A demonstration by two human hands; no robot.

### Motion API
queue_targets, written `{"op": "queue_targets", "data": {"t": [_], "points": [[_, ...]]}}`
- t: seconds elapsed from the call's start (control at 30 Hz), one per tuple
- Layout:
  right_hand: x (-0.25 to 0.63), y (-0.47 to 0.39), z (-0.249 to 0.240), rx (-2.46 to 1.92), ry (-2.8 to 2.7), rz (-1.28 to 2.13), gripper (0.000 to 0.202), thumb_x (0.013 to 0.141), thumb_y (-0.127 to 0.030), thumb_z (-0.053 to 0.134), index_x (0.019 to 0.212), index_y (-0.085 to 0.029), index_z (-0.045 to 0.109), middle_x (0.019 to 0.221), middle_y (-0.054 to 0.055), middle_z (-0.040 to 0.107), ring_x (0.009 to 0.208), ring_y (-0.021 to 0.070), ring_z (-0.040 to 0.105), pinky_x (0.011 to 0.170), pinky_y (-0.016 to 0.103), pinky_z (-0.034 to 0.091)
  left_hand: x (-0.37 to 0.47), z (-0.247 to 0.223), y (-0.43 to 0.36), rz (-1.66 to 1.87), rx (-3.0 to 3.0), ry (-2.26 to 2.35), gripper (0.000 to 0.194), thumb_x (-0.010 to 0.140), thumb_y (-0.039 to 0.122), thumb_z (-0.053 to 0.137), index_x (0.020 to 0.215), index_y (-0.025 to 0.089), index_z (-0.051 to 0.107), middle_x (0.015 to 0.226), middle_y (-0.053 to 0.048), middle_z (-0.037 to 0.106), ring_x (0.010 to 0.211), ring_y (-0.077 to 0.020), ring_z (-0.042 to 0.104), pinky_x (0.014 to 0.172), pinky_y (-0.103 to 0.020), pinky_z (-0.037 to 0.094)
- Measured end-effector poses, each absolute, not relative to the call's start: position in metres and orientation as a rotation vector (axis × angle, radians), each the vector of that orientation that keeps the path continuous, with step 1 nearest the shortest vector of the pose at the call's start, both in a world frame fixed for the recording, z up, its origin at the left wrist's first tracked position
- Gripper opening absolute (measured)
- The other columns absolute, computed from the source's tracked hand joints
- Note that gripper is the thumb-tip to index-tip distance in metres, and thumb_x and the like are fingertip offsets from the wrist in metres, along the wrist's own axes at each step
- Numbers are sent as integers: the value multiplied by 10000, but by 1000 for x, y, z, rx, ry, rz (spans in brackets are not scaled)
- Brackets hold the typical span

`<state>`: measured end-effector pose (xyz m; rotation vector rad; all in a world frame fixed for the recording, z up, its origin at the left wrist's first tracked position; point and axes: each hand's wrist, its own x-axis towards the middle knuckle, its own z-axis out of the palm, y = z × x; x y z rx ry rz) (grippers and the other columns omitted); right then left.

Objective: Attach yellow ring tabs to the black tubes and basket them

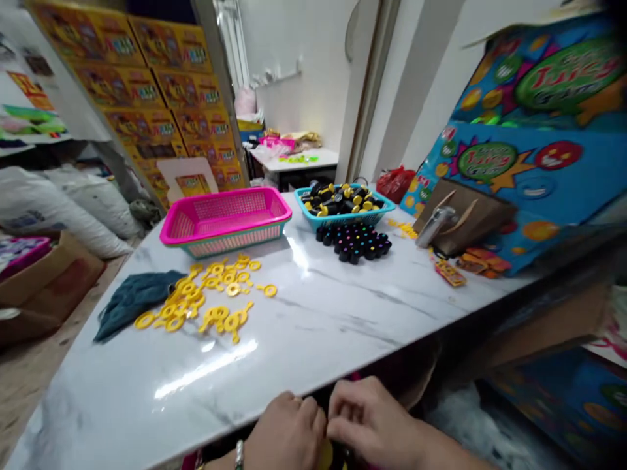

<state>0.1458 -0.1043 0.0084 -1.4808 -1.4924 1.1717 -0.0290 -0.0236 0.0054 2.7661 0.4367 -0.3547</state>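
Note:
Both of my hands are close together just past the table's front edge, at the bottom of the head view. My left hand (287,431) has its fingers curled in, with a bracelet (239,455) on the wrist. Beside it, my right hand (369,418) is closed, thumb and fingers bent towards the left hand. What they grip is hidden by the fingers. Black and yellow parts (327,455) show just below and between them, mostly covered. On the white marbled table (313,326) lie loose yellow ring-ended plastic pieces (210,287) and a cluster of black pieces with coloured dots (355,243).
A pink basket (225,212) is nested in a green one at the back. A turquoise basket (306,210) holds black-and-yellow pieces. Dark green cloth (137,297) lies at left. A brown paper bag (465,219) and blue candy boxes (543,189) stand at right.

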Motion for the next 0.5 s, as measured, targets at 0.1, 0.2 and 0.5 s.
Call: {"op": "queue_targets", "data": {"t": [0.1,0.2,0.5], "points": [[212,-70,27,-1501,-1229,670,209,863,-338,571,714,-195,600,628,-7,552,595,133,511,568,244,426,-7,25,7,-80,2524,522,465,670,577,727,937,205,653,837,-52,669,685,-195,607,590,-293,436],[299,-16,34,-1436,-884,259,253,836,-450,595,799,-202,624,786,18,615,752,159,559,752,284,467,38,35,52,369,2317,671,428,738,547,681,974,193,632,849,-34,645,737,-164,599,711,-298,480],[433,98,-9,-1440,-781,152,490,712,-710,548,755,-224,598,760,41,681,780,226,628,717,350,497,181,-6,152,938,2090,907,813,574,422,834,1217,107,449,1236,-180,520,1205,-299,494,1023,-434,417]]}}
